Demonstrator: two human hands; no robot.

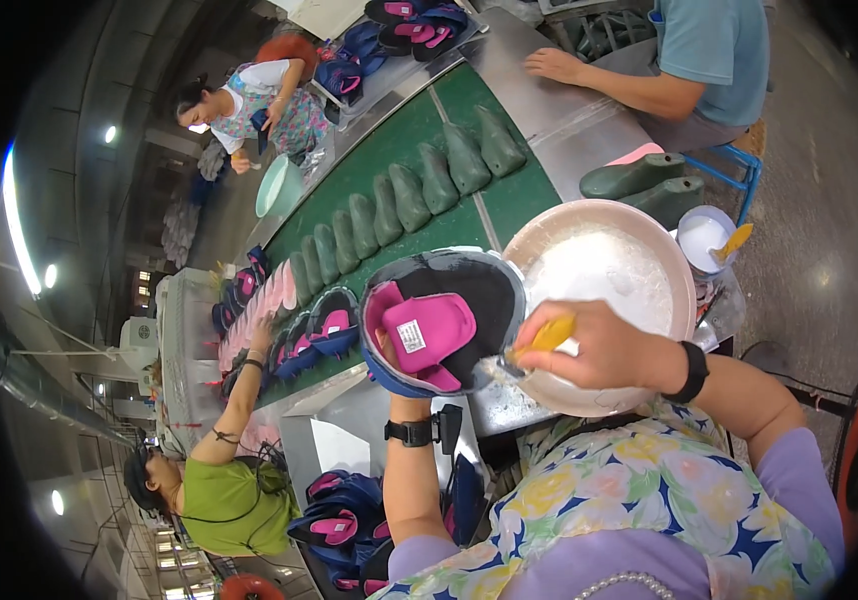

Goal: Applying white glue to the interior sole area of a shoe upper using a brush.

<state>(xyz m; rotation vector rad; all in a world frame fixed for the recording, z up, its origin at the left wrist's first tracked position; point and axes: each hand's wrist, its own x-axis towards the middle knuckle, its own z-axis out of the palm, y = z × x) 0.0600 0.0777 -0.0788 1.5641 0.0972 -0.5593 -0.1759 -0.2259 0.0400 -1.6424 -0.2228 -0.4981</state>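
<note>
My left hand [409, 408] grips a dark blue shoe upper [499, 300] from below, its underside turned up and its magenta tongue [434, 335] with a white label showing inside. The upper hides most of that hand's fingers. My right hand [599, 345] is closed around a brush [547, 335] by its yellow handle. The brush's whitish tip meets the upper's lower right edge. Just beyond my right hand, a pale pink basin [684, 290] holds a white substance.
Green shoe lasts [407, 198] stand in a row on a green conveyor belt [494, 215]. Two more lasts [634, 178] lie beside a small pot [701, 238] with another yellow-handled brush. Uppers [344, 525] are piled lower left. Co-workers [239, 500] sit left, far left and far right.
</note>
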